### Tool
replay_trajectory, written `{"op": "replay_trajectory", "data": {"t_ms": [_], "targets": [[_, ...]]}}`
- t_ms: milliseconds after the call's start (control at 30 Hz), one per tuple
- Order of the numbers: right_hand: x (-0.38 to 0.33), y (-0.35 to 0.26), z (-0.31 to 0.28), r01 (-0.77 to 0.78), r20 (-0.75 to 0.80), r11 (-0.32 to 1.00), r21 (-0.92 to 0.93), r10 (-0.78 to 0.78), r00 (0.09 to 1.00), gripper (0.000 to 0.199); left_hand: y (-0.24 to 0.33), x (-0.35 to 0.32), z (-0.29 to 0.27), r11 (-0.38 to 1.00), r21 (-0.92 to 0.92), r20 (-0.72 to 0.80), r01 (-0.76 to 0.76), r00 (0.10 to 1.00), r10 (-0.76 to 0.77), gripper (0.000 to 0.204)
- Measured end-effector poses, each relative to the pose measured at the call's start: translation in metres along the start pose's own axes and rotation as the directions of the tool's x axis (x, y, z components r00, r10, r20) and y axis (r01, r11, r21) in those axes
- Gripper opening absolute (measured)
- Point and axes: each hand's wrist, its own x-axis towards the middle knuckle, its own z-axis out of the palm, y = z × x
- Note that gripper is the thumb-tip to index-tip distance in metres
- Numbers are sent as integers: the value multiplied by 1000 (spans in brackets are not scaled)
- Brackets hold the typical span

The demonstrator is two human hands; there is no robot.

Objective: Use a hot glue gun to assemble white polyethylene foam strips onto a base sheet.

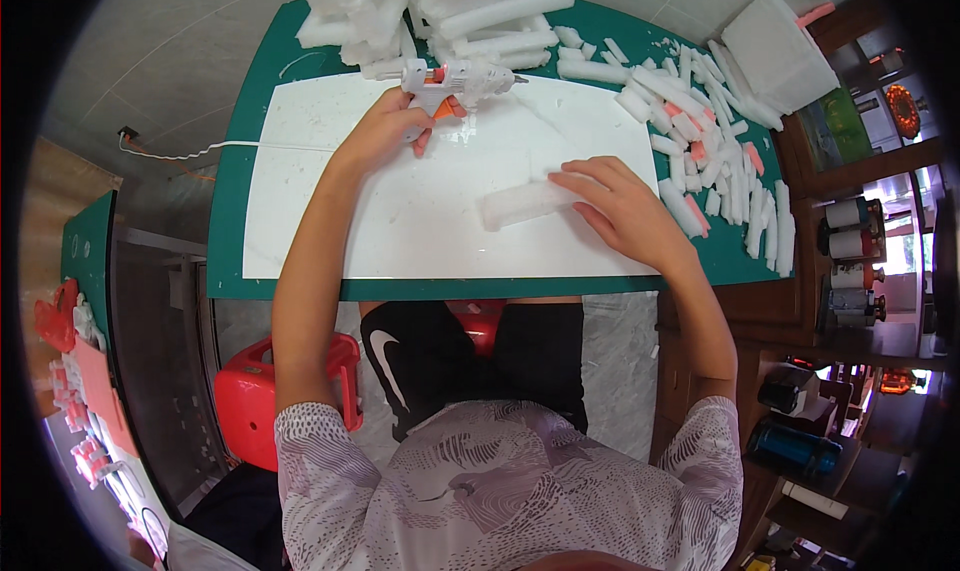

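My left hand point(385, 129) grips the handle of a white glue gun point(455, 79) with an orange trigger, at the far edge of the white board point(340, 221). The gun's nozzle points right and its white cord point(220, 149) trails off the table to the left. My right hand point(622, 206) rests with its fingertips on a white foam strip point(522, 203) that lies flat on the board, right of centre.
A green mat point(228, 221) lies under the board. Long white foam bars point(440, 11) are piled at the far edge. Several short white and pink foam pieces point(705, 156) are scattered along the right. A red stool point(250, 401) stands below the table.
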Motion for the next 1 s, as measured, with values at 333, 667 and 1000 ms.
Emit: {"op": "replay_trajectory", "data": {"t_ms": [333, 667, 1000], "targets": [[-26, 19, 14, -209, -71, 929, 305, 241, 968, 52, -4, 2, -1, 999, 26, 6, 29, 1000, -29, 54], [-28, 25, 31, -189, -127, 944, 270, 229, 965, 44, 3, 1, 8, 992, 67, -44, 110, 993, -107, 54], [-28, 25, 37, -158, -194, 962, 221, 202, 960, 43, -1, 1, 5, 996, 67, -23, 67, 998, -66, 49]]}}
